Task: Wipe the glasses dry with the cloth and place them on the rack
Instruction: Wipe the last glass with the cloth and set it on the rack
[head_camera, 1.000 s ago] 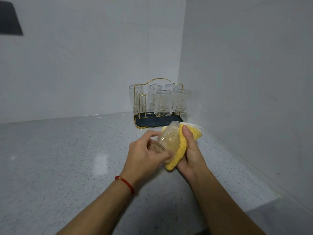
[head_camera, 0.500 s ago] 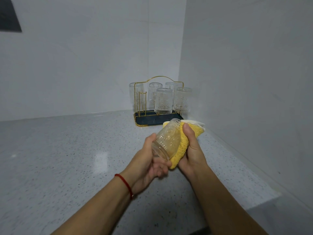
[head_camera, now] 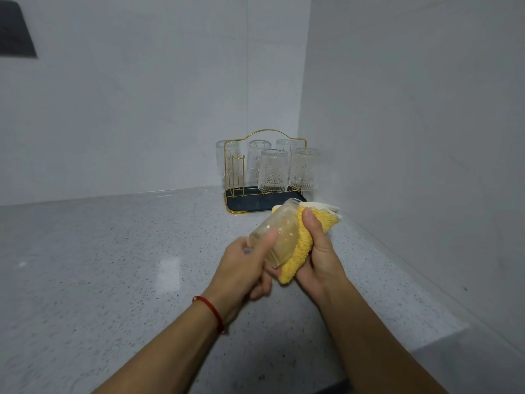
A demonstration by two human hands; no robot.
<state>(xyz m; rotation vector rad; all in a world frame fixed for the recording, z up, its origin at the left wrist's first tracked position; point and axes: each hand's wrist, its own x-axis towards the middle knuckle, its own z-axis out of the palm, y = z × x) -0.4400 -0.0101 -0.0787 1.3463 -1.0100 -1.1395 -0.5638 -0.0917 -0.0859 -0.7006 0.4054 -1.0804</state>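
My left hand [head_camera: 244, 268] grips a clear patterned glass [head_camera: 279, 231] near its lower end, thumb across its side. The glass lies tilted above the counter. My right hand [head_camera: 321, 251] holds a yellow cloth [head_camera: 302, 245] wrapped against the glass's right side, thumb pressing on top. Behind them stands a gold wire rack [head_camera: 265, 135] on a dark tray [head_camera: 250, 204], with several glasses [head_camera: 272, 172] hung upside down on it. One peg at the rack's front left is bare.
The speckled grey counter [head_camera: 113, 265] runs into a corner of white walls [head_camera: 412, 137]. The right wall is close beside the rack and my right hand. A dark panel [head_camera: 14, 32] sits on the wall at the top left.
My left hand has shifted its grip round the glass, thumb now on top. The glass has turned against the cloth. My right hand and the cloth stay in about the same place.
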